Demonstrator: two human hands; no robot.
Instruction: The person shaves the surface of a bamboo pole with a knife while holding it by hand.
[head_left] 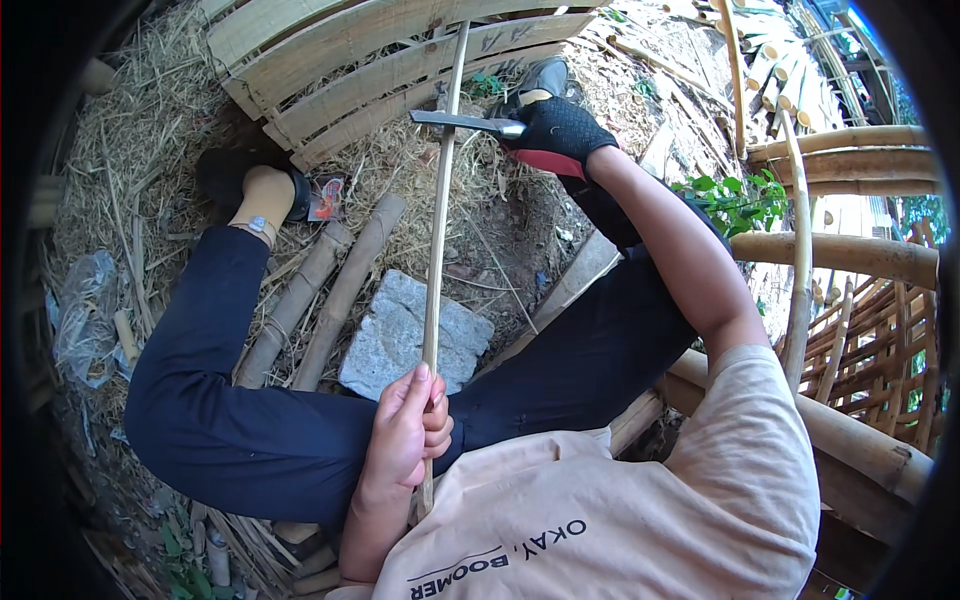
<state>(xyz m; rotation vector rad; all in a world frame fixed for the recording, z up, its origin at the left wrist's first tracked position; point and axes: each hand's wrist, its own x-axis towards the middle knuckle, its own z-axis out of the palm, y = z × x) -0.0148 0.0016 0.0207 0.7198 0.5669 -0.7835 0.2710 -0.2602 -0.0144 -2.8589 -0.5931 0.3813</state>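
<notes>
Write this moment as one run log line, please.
left hand: bare, grips pale strip | right hand: gloved, holds metal blade across strip | nearby: grey stone

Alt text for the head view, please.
The bare left hand grips a long bamboo strip while the gloved right hand holds a knife, its blade crossing the strip. A rough gray stone block lies between the bent legs.

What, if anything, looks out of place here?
Crumpled plastic at far left and a red packet by the left foot look like litter. Oddly, only the right hand wears a glove; the left hand is bare.
</notes>
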